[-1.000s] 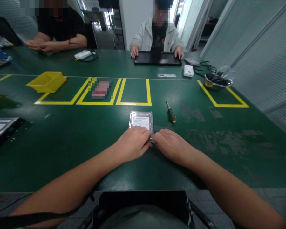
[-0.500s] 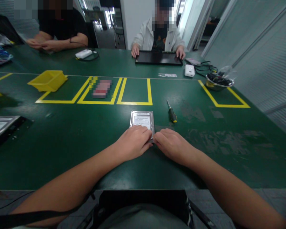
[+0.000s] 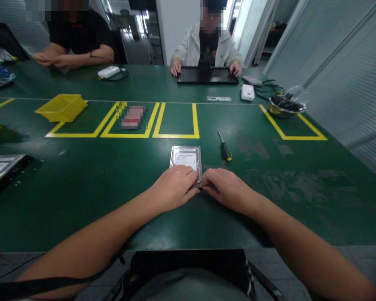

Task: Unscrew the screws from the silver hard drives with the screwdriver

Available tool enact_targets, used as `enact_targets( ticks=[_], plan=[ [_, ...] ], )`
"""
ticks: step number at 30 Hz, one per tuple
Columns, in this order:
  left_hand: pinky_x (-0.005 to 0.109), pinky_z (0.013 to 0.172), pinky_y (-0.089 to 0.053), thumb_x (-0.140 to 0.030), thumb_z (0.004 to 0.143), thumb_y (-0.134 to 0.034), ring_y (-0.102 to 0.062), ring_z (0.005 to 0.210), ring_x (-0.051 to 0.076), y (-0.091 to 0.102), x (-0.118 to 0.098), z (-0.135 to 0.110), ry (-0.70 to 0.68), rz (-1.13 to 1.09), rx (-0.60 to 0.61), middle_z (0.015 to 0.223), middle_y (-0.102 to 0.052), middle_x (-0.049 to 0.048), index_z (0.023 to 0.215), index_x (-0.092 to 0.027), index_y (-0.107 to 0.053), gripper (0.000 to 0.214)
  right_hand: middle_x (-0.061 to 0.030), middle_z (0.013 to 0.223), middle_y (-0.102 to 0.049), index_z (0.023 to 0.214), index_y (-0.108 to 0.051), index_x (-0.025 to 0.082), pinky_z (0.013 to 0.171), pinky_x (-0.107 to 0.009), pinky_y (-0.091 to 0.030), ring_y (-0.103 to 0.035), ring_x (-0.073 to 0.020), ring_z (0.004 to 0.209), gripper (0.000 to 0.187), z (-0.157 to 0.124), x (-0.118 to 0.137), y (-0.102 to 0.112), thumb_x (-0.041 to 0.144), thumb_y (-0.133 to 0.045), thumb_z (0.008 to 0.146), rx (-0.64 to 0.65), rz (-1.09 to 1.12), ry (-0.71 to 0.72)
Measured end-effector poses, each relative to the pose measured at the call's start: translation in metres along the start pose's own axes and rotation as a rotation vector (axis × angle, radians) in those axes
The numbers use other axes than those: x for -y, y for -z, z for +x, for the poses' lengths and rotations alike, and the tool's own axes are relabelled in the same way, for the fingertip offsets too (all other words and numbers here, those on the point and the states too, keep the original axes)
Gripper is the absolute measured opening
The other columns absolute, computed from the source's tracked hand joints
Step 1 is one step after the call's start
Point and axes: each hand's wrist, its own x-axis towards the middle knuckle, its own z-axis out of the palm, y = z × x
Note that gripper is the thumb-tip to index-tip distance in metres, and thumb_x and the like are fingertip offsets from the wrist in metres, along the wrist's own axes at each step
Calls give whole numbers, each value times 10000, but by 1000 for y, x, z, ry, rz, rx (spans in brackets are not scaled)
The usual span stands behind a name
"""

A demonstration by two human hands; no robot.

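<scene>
A silver hard drive with a white label lies flat on the green table right in front of me. My left hand rests on its near end, fingers curled over the edge and gripping it. My right hand touches the drive's near right corner with bent, closed fingertips. A screwdriver with a black and yellow handle lies on the table just right of the drive, untouched.
Yellow taped boxes mark the table beyond the drive. A yellow bin stands at the left, a metal bowl at the right, a dark tray at the left edge. Two other people sit opposite, one with hands on a black laptop.
</scene>
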Motion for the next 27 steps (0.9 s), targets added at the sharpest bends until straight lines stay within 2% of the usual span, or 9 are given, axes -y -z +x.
enact_targets(
  ticks=[6,11,16,27],
  plan=[
    [350,727,-464,-323,879,-663,-589,813,229,-1,2,-1,-5,-11,0,871,-628,59,859,-164,-574,183,-12,813,-600,894,-496,200,669,-245,-390,-544,-143,729,131,0,-2,-1,107,-573,843,-6,109,-41],
    [343,755,-458,-312,946,-575,-593,823,211,-1,6,-2,-130,-24,-46,870,-635,51,900,-166,-629,162,-4,817,-606,899,-486,203,669,-235,-401,-559,-134,738,159,0,-5,-3,99,-584,829,-33,158,-36],
    [326,720,-450,-254,987,-495,-598,790,188,1,8,-2,-259,33,-112,839,-653,49,885,-168,-686,233,-1,834,-612,923,-495,205,661,-230,-402,-568,-129,739,181,-1,-7,-3,94,-595,821,-37,176,-39],
    [287,672,-459,-224,999,-489,-608,742,157,-2,10,0,-364,86,-205,761,-665,29,844,-187,-725,285,-1,830,-614,910,-489,205,662,-226,-410,-576,-130,745,187,-2,-6,-4,93,-604,815,-44,185,-43]
  ],
)
